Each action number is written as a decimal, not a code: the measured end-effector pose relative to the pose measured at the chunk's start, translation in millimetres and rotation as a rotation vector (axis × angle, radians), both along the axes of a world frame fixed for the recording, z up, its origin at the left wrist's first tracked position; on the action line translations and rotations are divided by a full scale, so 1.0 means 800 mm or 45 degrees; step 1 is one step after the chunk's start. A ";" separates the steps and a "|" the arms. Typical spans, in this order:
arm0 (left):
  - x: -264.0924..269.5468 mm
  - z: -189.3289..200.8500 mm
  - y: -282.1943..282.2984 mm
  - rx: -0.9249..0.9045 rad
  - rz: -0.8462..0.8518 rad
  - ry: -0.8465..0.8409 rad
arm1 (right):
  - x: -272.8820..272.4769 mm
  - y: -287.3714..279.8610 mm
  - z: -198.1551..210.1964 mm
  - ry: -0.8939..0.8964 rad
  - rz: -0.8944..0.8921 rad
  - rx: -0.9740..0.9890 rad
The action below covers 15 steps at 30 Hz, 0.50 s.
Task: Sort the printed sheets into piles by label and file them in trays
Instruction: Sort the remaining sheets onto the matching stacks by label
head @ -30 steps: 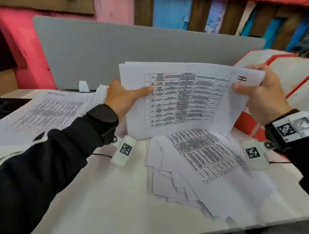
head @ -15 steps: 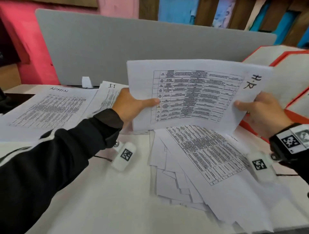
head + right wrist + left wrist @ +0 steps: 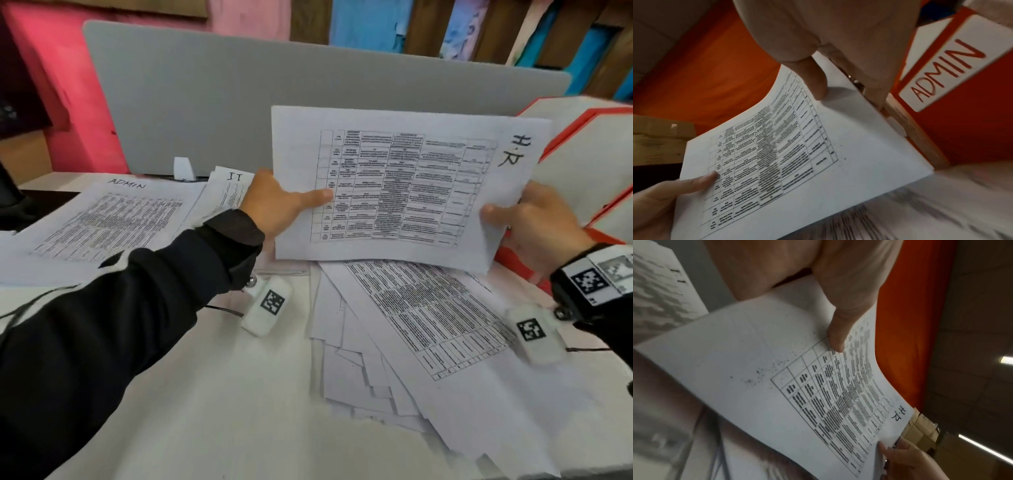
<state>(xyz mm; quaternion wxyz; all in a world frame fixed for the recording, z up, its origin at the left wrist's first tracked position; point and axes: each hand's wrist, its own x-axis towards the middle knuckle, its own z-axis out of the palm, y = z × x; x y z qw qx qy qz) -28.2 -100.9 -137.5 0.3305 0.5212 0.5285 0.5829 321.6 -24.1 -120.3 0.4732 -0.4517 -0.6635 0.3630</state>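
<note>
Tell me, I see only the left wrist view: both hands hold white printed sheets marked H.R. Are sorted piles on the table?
Observer: Yes. The head view shows a pile of white printed sheets marked ADMIN on the white table, left of the left hand.
Operator: Is there another pile?
Observer: A smaller white stack marked IT lies beside it, partly behind that hand.
Operator: What is the orange thing?
Observer: The right wrist view shows an orange tray with a white ADMIN label, beyond the H.R sheets.

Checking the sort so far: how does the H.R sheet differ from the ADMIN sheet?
The H.R sheet is held up off the table, left hand and right hand pinching its sides; the ADMIN sheet lies flat, untouched. Their handwritten labels differ. Both carry printed tables.
</note>
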 end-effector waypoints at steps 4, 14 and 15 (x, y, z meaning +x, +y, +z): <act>-0.035 0.051 -0.005 0.145 0.410 0.298 | -0.019 -0.020 0.057 -0.228 -0.145 0.291; -0.034 0.178 -0.059 0.003 0.205 1.427 | -0.125 -0.048 0.149 -0.402 0.086 0.606; -0.049 0.178 -0.057 0.031 0.228 1.379 | -0.130 -0.048 0.150 -0.296 0.033 0.640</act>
